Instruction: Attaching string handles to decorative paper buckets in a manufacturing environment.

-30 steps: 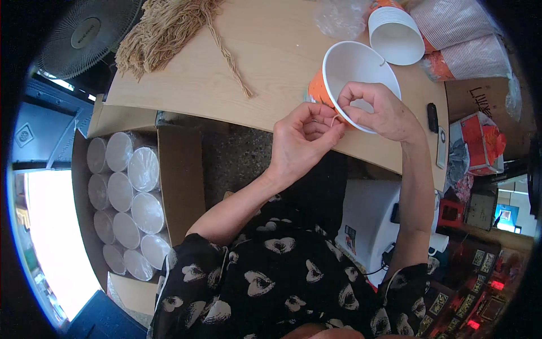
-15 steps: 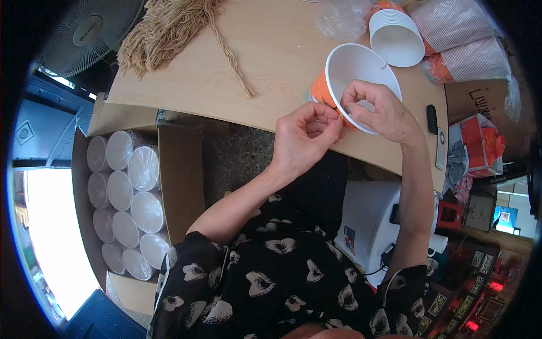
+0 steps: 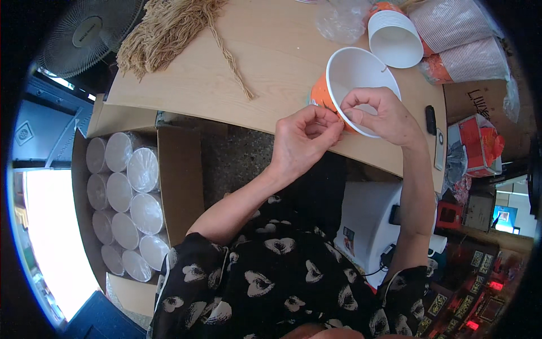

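A large paper bucket [image 3: 361, 68], orange outside and white inside, tilts on the near edge of the table with its mouth toward me. A small tan bit, like a piece of cord, shows inside its far rim. My left hand [image 3: 305, 135] is closed in a pinch outside the near rim. My right hand [image 3: 387, 116] curls over that rim, thumb and fingertips pinched inside the mouth. Whatever lies between the fingers of either hand is too small and hidden to name. A thick bundle of tan cords [image 3: 164, 37] lies on the table to the far left, one twisted strand trailing off it.
Stacked white buckets [image 3: 395, 42] and bagged stacks [image 3: 474, 59] stand at the far right, beside a crumpled clear bag [image 3: 341, 22]. A black object [image 3: 431, 118] lies near the table's right edge. Left of me, a carton [image 3: 180, 181] holds several wrapped stacks; a fan [image 3: 90, 34] stands behind.
The bucket's far rim has dipped slightly toward me. My right hand has shifted a little nearer with it, while my left hand stays almost in place.
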`<action>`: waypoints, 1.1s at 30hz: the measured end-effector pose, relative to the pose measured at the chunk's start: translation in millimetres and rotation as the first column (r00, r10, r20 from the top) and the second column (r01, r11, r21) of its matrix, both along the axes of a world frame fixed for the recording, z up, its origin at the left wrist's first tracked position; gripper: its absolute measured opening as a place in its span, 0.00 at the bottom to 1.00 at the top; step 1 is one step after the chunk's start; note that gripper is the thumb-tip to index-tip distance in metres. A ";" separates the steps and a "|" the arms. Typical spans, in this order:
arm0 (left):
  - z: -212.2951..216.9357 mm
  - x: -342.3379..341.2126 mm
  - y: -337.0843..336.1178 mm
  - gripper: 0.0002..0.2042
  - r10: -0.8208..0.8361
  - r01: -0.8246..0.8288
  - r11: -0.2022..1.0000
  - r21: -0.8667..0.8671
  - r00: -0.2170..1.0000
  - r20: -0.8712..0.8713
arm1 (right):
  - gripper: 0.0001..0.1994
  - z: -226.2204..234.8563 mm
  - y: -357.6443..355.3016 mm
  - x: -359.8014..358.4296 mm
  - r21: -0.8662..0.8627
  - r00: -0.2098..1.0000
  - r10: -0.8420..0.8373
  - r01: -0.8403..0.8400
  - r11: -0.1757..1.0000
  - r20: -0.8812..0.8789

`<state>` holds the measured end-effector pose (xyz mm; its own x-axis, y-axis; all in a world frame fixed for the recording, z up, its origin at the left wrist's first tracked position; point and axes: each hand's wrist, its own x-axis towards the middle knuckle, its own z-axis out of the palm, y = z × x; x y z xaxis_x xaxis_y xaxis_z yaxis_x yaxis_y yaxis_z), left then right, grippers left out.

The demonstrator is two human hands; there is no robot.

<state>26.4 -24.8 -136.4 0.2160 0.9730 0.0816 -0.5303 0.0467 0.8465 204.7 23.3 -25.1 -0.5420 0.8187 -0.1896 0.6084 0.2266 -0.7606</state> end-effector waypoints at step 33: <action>44.6 -31.2 9.8 0.19 0.184 0.059 0.874 0.482 0.878 -0.442 | 0.04 -0.8 -14.0 16.2 -0.151 0.936 -0.234 0.200 0.968 -0.262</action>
<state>-4.9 -15.0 -91.8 0.2862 0.8537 0.4351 -0.0613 -0.4368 0.8975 221.0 9.3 -25.8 -0.3986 0.9027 -0.1619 0.3950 0.0096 -0.9186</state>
